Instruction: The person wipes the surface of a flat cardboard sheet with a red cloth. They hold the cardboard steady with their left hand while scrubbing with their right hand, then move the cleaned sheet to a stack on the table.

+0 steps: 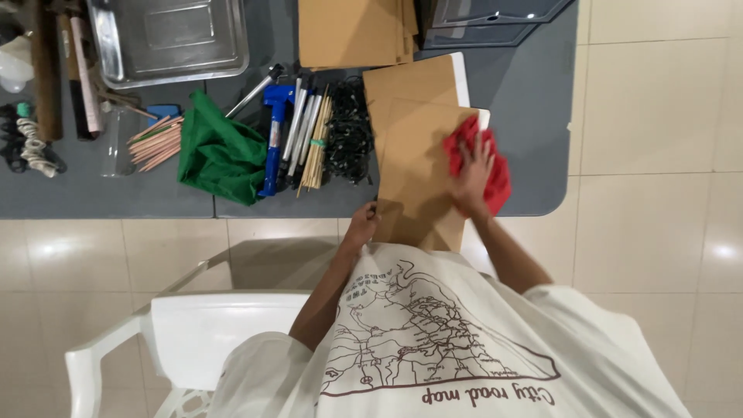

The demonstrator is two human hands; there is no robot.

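Note:
A brown cardboard sheet lies on the grey table, its near end hanging over the table's front edge. My right hand lies flat, fingers spread, on a red cloth pressed against the sheet's right side. My left hand grips the sheet's near left edge. A second brown sheet with a white edge lies under it, further back.
Left of the sheet lie a coil of black cord, a bundle of thin sticks, a blue-handled tool, a green cloth and pencils. A metal tray and stacked cardboard sit behind. A white plastic chair stands below left.

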